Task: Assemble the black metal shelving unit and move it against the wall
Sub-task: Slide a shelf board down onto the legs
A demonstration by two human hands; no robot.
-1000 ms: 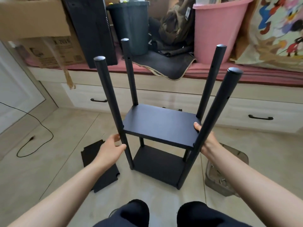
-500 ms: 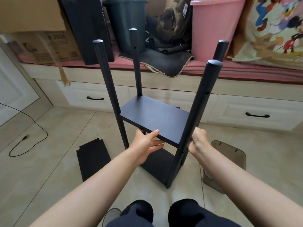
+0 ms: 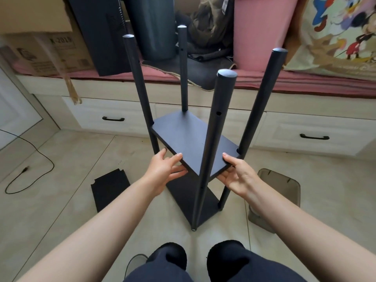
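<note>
The black metal shelving unit (image 3: 189, 137) stands on the tiled floor in front of me. It has several upright black poles, an upper shelf board and a lower board (image 3: 189, 202) near the floor. My left hand (image 3: 164, 167) grips the near left edge of the upper board, thumb on top and fingers underneath. My right hand (image 3: 236, 176) grips the board's near right corner the same way, just right of the nearest pole (image 3: 213, 139). A loose black shelf board (image 3: 109, 189) lies flat on the floor to the left.
A low bench with white drawers (image 3: 114, 117) runs along the back, loaded with a cardboard box (image 3: 46, 51), a dark bin (image 3: 152, 27) and a pink bucket (image 3: 262, 31). A clear plastic tub (image 3: 278, 190) sits on the floor at right. A black cable (image 3: 30, 167) lies at left.
The unit has turned, so a corner pole now faces me. My left hand went from the left pole to the upper board's near edge. My right hand shifted from the pole to the board's corner.
</note>
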